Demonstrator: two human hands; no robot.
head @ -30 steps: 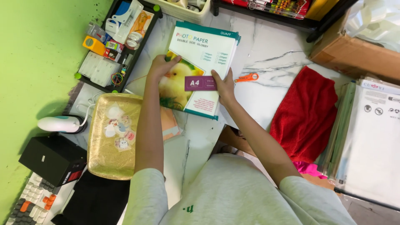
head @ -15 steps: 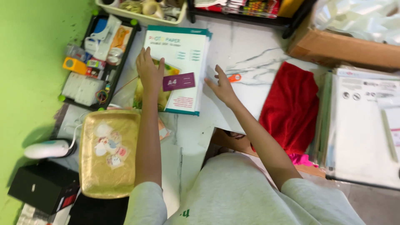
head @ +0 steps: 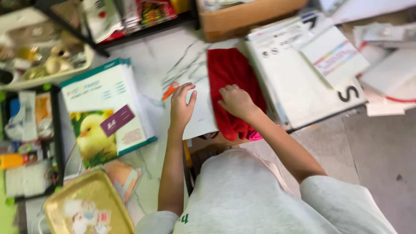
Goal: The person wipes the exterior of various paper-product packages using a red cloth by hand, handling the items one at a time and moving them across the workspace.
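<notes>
Hands [head: 182,108] off paper pack [head: 108,112], now on red cloth [head: 232,73]

Left hand [head: 181,108] on white sheet [head: 200,119], right hand [head: 236,101] on red cloth [head: 232,71].

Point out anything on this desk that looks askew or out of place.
The red cloth lies crumpled, its lower end hanging over the marble table edge under the right hand. The photo paper pack sits tilted. The white sheet beneath the left hand also overhangs the edge.

Light grey short-sleeved shirt [head: 255,195]
</notes>
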